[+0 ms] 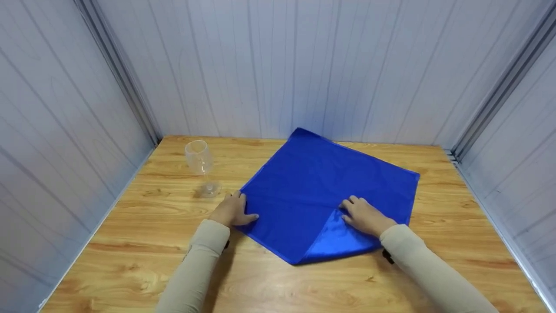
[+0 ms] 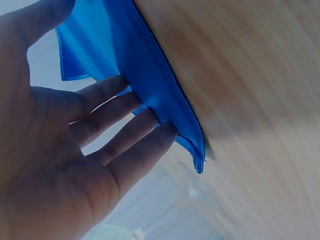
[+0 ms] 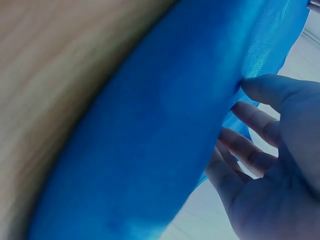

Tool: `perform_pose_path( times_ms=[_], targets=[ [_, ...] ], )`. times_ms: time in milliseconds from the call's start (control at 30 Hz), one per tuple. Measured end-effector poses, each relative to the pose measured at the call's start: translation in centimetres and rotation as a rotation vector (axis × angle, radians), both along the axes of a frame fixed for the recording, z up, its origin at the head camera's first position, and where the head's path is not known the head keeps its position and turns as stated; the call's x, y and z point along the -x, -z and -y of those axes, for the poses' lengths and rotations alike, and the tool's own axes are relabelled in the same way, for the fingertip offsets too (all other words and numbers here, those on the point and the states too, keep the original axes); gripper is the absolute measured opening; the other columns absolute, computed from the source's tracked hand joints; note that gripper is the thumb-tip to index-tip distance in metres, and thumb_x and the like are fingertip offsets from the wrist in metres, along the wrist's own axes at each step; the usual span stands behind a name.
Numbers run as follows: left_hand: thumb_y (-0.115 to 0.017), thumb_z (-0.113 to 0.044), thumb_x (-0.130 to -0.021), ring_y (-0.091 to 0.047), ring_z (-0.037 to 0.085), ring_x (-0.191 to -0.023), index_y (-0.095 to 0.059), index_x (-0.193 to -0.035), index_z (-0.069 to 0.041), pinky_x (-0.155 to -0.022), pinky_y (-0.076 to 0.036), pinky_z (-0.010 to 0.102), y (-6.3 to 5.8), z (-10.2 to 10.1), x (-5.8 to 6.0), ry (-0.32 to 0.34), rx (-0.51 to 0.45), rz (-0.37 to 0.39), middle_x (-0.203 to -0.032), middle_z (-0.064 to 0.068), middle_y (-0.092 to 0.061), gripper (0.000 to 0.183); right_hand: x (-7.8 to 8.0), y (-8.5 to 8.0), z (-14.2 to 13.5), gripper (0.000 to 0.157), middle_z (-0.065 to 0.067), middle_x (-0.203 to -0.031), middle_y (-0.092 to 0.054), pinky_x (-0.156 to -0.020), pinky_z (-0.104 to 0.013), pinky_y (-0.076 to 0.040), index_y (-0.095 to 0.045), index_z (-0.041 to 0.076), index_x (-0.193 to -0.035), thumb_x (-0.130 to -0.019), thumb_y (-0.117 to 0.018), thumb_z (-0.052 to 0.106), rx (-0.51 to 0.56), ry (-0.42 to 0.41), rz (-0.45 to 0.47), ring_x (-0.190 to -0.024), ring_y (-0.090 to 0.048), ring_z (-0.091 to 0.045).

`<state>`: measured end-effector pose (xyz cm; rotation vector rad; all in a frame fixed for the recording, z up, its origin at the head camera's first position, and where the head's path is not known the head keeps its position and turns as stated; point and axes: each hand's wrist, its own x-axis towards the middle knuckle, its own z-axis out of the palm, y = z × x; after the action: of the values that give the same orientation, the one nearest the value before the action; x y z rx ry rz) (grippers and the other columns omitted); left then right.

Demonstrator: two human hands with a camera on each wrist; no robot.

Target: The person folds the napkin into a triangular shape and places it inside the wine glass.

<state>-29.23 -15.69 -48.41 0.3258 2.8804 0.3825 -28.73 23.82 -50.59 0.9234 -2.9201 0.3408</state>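
A square blue cloth (image 1: 304, 187) lies spread on the wooden table. Its near right corner is turned inward, showing a shinier light-blue underside (image 1: 336, 239). My right hand (image 1: 367, 216) pinches the turned corner between thumb and fingertips; in the right wrist view the fold bulges in front of those fingertips. At the cloth's left side rests my left hand (image 1: 232, 211), thumb spread. The left wrist view shows its nearly straight fingers (image 2: 142, 132) touching the cloth edge beside a narrow corner tip. A clear wine glass (image 1: 199, 158) stands upright beyond the left hand.
White panelled walls (image 1: 278, 69) enclose the wooden table (image 1: 130, 243) at the back and both sides. The cloth's far corner reaches close to the back wall. Behind the left hand, the glass's stem and foot (image 2: 195, 192) show faintly in the left wrist view.
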Motion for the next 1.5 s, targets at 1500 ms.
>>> perform_pose_path(
  times_ms=[1500],
  targets=[
    [-0.068, -0.050, -0.091, -0.034, 0.041, -0.141, -0.039, -0.147, 0.008, -0.113, -0.032, 0.051, 0.6, -1.0, 2.4, 0.022, -0.004, 0.041, -0.151, 0.027, -0.038, 0.085, -3.3, -1.4, 1.4, 0.022, -0.016, -0.095, -0.050, -0.081, -0.055, -0.048, -0.057, 0.000, -0.104, -0.096, -0.067, 0.017, -0.111, 0.083, 0.141, -0.089, -0.053, -0.038]
  ],
)
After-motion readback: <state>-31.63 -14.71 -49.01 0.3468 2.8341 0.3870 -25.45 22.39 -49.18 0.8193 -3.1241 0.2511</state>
